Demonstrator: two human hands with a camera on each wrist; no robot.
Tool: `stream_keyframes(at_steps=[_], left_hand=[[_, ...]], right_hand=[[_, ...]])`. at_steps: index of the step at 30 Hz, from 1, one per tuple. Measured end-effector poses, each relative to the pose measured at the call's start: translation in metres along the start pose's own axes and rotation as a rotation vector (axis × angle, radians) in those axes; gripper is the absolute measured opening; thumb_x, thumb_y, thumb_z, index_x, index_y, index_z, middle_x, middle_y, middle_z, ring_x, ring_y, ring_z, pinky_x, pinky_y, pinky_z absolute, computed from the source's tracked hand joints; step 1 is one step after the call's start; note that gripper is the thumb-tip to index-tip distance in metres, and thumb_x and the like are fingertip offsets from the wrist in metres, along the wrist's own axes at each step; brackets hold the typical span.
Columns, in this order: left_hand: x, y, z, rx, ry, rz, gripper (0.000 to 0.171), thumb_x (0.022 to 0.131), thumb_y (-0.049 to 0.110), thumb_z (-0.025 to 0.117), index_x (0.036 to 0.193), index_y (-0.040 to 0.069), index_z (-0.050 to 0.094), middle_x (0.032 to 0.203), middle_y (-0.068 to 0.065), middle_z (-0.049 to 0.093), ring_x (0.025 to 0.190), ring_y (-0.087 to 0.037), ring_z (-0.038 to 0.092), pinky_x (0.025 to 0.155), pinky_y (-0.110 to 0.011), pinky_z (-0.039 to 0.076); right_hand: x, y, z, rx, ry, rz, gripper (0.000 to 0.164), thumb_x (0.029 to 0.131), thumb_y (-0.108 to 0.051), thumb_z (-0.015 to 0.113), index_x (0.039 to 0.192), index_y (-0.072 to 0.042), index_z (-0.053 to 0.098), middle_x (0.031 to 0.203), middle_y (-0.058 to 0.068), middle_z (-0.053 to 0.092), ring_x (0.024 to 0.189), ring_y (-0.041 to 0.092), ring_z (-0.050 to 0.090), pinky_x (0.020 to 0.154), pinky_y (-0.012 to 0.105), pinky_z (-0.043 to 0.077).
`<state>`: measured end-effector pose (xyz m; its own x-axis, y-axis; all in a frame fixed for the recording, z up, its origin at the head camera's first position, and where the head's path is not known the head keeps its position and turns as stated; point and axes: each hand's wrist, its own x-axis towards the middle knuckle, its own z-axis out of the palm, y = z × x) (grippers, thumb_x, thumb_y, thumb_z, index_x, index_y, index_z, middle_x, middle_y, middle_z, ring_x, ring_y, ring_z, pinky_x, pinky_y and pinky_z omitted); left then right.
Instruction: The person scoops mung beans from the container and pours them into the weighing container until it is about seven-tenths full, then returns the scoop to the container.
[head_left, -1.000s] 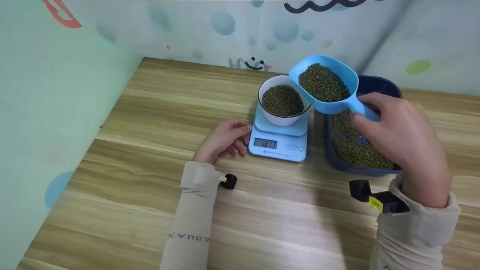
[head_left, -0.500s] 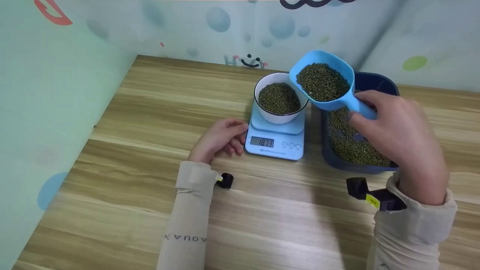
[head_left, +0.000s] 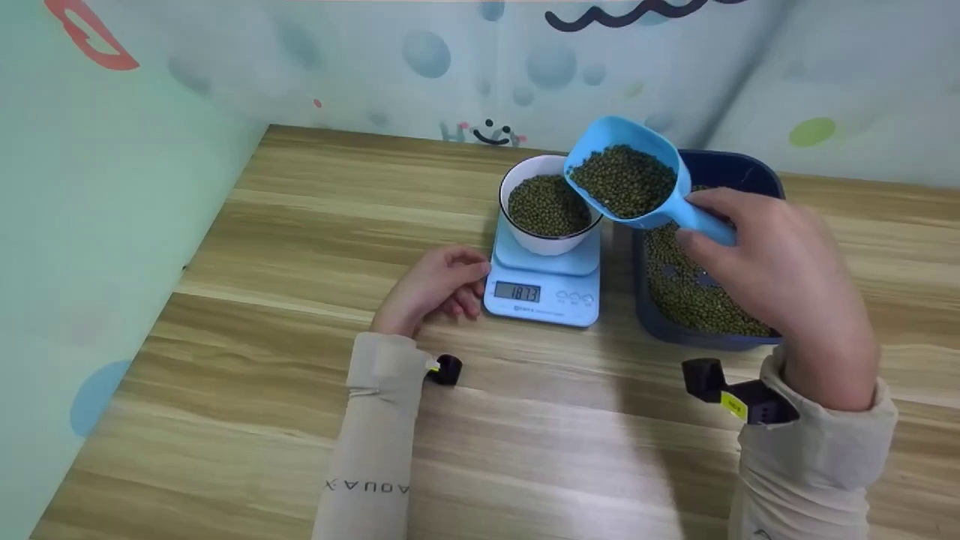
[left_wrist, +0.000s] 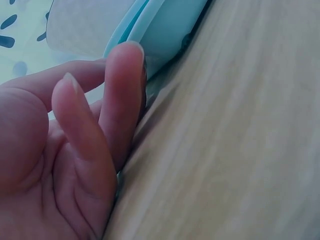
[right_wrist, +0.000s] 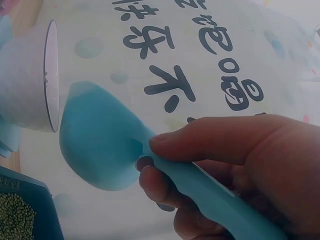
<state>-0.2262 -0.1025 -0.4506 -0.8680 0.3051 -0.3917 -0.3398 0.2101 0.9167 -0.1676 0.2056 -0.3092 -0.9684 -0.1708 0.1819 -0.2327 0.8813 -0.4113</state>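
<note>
My right hand (head_left: 772, 262) grips the handle of a light blue scoop (right_wrist: 97, 137), thumb and fingers wrapped around it. Small green beans, like mung beans (head_left: 622, 180), fill the scoop, heaped close to its lip. That lip overlaps the right rim of a white bowl (head_left: 544, 244) in the head view and tilts toward it. More beans lie inside the bowl, which stands on a light blue kitchen scale (head_left: 544, 300) whose display reads 1873, decimal point unclear. Beside the scale's left edge, my left hand (head_left: 439, 285) rests on the table with loosely bent fingers, fingertips right at the edge.
Right of the scale, a dark blue tub (head_left: 660, 326) holds many beans, partly hidden under my right hand. Behind the wooden table (head_left: 300, 247) hangs a printed backdrop (head_left: 360, 67). A pale wall (head_left: 67, 225) borders the left side.
The scoop has shifted slightly left over the bowl's rim, and its beans sit nearer the lip. The left hand stays beside the scale, and the display reading is the same.
</note>
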Motion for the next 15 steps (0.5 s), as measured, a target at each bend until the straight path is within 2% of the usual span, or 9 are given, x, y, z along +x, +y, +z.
stream_keyframes(at_steps=[9,15], left_hand=[[-0.0004,-0.0003,-0.0009,0.03,0.003,-0.012,0.029,0.088,0.025,0.058,0.112,0.01,0.054,0.088,-0.016,0.059,0.057,-0.021,0.06,0.045,-0.026,0.047],[-0.0004,-0.0004,-0.0008,0.042,0.003,-0.016,0.028,0.088,0.025,0.058,0.111,0.011,0.054,0.089,-0.015,0.059,0.059,-0.022,0.061,0.046,-0.025,0.047]], right_hand=[[-0.0003,-0.0036,-0.0009,-0.005,-0.001,0.023,0.03,0.085,-0.024,0.056,0.112,-0.013,0.061,0.078,0.007,0.055,0.059,0.022,0.042,0.05,0.032,0.03],[-0.0001,-0.0042,0.0002,0.012,0.037,0.026,0.032,0.085,-0.024,0.058,0.114,-0.011,0.061,0.083,0.007,0.056,0.059,0.022,0.043,0.05,0.031,0.03]])
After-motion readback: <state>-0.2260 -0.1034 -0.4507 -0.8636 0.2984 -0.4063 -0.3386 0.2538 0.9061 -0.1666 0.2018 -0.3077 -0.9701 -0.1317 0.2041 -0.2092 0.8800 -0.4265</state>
